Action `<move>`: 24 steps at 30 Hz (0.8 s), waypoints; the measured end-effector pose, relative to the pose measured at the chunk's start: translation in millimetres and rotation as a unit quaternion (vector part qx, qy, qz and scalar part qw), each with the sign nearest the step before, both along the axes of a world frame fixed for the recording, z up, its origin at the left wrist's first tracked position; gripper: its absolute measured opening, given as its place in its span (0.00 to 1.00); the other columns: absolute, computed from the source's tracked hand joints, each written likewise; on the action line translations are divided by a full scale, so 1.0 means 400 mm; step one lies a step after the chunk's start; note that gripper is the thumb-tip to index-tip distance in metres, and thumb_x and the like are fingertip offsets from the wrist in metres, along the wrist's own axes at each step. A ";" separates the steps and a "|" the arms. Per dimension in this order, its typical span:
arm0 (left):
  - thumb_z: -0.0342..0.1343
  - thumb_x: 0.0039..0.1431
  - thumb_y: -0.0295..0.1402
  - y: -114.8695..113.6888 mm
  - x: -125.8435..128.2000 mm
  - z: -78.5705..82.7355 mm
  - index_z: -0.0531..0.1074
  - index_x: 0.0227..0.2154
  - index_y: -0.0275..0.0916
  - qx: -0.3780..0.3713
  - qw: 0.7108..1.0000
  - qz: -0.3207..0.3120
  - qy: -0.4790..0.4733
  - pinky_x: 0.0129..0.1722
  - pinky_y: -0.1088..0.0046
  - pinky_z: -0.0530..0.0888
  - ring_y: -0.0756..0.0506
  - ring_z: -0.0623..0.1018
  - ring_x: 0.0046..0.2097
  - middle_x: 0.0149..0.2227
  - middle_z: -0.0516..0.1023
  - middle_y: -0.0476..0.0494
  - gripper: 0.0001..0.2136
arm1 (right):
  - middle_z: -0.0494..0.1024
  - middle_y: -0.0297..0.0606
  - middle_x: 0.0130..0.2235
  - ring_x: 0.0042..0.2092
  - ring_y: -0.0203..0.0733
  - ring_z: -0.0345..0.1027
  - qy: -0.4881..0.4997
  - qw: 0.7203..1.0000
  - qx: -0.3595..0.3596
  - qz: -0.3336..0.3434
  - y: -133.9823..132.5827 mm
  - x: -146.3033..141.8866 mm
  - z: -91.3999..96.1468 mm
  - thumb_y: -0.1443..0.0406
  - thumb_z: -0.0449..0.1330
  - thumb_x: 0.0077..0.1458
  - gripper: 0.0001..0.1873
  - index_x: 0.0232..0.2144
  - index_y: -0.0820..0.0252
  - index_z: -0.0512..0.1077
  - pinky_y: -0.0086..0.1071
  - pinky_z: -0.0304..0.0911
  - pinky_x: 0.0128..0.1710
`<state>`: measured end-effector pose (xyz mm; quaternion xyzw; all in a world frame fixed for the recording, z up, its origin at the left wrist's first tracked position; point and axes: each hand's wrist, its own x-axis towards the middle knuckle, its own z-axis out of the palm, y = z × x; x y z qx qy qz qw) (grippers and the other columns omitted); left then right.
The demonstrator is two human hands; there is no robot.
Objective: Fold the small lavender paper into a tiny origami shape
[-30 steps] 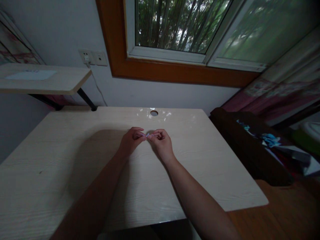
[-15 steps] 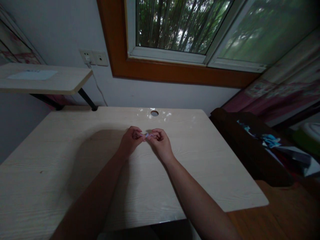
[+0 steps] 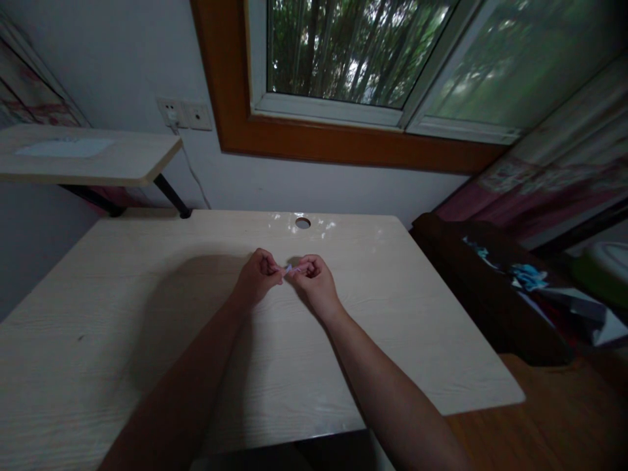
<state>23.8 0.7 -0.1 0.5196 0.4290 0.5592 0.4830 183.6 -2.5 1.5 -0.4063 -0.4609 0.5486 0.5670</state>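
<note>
Over the middle of the pale wooden desk (image 3: 392, 327), my two hands come close together. Between them is a small, thin, pale purple strip (image 3: 288, 269), too small to tell its kind. My left hand (image 3: 256, 276) is closed, pinching the strip's left end between thumb and fingers. At the other end, the thumb and fingers of my right hand (image 3: 314, 278) are pinched on it as well. A narrow gap separates the fingertips, where the middle of the strip shows. The ends of the strip are hidden in the fingers.
A round cable hole (image 3: 303, 223) is near the desk's back edge. On the left stands a raised shelf (image 3: 127, 163) on black legs, bearing a paper (image 3: 63, 147). Right of the desk, a dark brown piece of furniture (image 3: 451, 261) carries crumpled blue items (image 3: 528, 277).
My fingertips have drawn slightly apart, so a bit more of the pale strip shows between them. Both hands keep their pinch.
</note>
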 end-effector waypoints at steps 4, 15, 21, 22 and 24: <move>0.68 0.45 0.31 -0.002 -0.001 0.001 0.61 0.29 0.40 -0.004 1.000 0.001 0.002 0.25 0.77 0.73 0.52 0.76 0.22 0.22 0.74 0.56 0.18 | 0.76 0.27 0.27 0.27 0.34 0.68 0.008 1.000 -0.001 -0.005 0.001 0.000 -0.003 0.65 0.71 0.40 0.19 0.33 0.56 0.66 0.29 0.62 0.31; 0.68 0.47 0.33 0.014 -0.007 -0.025 0.66 0.37 0.39 0.011 0.999 -0.031 -0.037 0.37 0.71 0.77 0.49 0.80 0.31 0.30 0.79 0.49 0.17 | 0.78 0.30 0.30 0.30 0.36 0.71 0.015 1.000 0.013 -0.012 -0.001 0.000 0.003 0.62 0.73 0.40 0.20 0.34 0.55 0.69 0.31 0.67 0.34; 0.67 0.47 0.32 0.006 -0.005 -0.006 0.68 0.37 0.39 0.008 0.999 0.015 -0.035 0.37 0.71 0.77 0.49 0.80 0.31 0.28 0.78 0.51 0.16 | 0.79 0.35 0.34 0.36 0.39 0.72 -0.020 0.999 0.029 0.000 0.001 0.006 0.011 0.56 0.68 0.50 0.13 0.36 0.56 0.76 0.35 0.68 0.43; 0.67 0.47 0.32 0.004 -0.005 -0.003 0.68 0.37 0.39 0.005 0.999 0.020 -0.034 0.37 0.71 0.78 0.49 0.80 0.31 0.28 0.78 0.52 0.16 | 0.79 0.35 0.33 0.37 0.40 0.72 -0.025 0.999 0.034 0.006 0.001 0.008 0.012 0.55 0.65 0.53 0.13 0.36 0.56 0.77 0.36 0.67 0.44; 0.67 0.47 0.32 0.002 -0.004 0.002 0.68 0.37 0.39 0.000 0.999 0.025 -0.032 0.37 0.70 0.78 0.49 0.80 0.31 0.28 0.78 0.51 0.16 | 0.78 0.35 0.32 0.37 0.40 0.71 -0.036 0.998 0.045 0.018 0.001 0.012 0.012 0.53 0.60 0.58 0.14 0.34 0.56 0.78 0.36 0.66 0.45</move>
